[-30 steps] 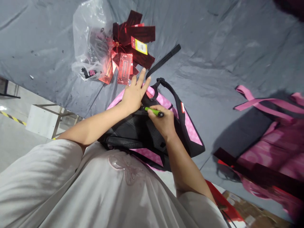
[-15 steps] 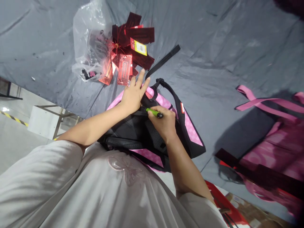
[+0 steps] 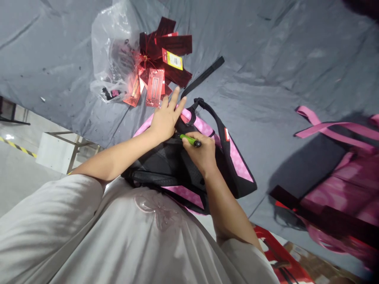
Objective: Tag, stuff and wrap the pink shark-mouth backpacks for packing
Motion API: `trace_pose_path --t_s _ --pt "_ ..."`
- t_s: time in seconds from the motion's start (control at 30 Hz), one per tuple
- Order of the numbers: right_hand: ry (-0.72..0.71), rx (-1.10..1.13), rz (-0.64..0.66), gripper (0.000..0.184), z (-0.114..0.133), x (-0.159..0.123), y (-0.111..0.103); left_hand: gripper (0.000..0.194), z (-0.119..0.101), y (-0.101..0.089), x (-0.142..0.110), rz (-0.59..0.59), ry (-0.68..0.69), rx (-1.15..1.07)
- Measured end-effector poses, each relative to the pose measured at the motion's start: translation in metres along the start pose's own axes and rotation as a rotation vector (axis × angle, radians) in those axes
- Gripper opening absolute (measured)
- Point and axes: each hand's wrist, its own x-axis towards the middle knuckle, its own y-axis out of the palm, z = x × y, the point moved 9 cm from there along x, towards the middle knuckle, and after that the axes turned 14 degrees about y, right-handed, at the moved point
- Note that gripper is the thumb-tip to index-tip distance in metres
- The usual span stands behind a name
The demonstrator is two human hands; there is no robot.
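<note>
Green pen (image 3: pixel 190 140), tip seemingly lost against the backpack (image 3: pixel 166 165)! Pink bag (image 3: pixel 334 193), cut by the right edge; yellow tag (image 3: pixel 174 60), print illegible!

A grey, creased sheet (image 3: pixel 260 79) spreads broadly around and beyond the left hand (image 3: pixel 164 121) and the right hand (image 3: pixel 202 152), its folds catching a pale sheen. Well to the left of the left hand, past the sheet's edge, a light grey floor (image 3: pixel 14 177) carries a small patch of glare (image 3: pixel 9 137), yellow-and-black striped tape (image 3: pixel 17 146), a white boxy stand (image 3: pixel 55 153) with a thin frame, and, farther out, some dark furniture (image 3: pixel 8 110). On the near side of the right hand and off to its right, a red plastic item (image 3: pixel 293 258) and brown cardboard (image 3: pixel 315 262) show.
</note>
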Motion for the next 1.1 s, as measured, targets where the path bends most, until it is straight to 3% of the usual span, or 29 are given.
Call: trace_pose_path --t_s 0.27,0.5,0.83,0.97,1.1 --pt "-0.006 -0.012 0.014 0.014 0.003 -0.001 0.000 0.104 -0.001 -0.004 -0.001 0.050 -0.021 -0.002" --pt "-0.016 0.007 0.030 0.015 0.005 -0.002 0.001 0.112 0.000 -0.001 -0.001 0.031 -0.002 -0.035" --pt "0.034 -0.054 -0.058 0.016 -0.003 0.000 -0.004 0.112 0.002 -0.004 0.001 0.055 0.002 0.016" --pt "-0.012 0.055 0.025 0.018 0.004 -0.008 -0.008 0.125 0.013 -0.007 -0.009 0.198 0.010 -0.004" --pt "-0.107 0.124 0.058 0.016 0.015 -0.028 -0.005 0.140 0.023 -0.009 -0.037 0.320 -0.097 0.023"
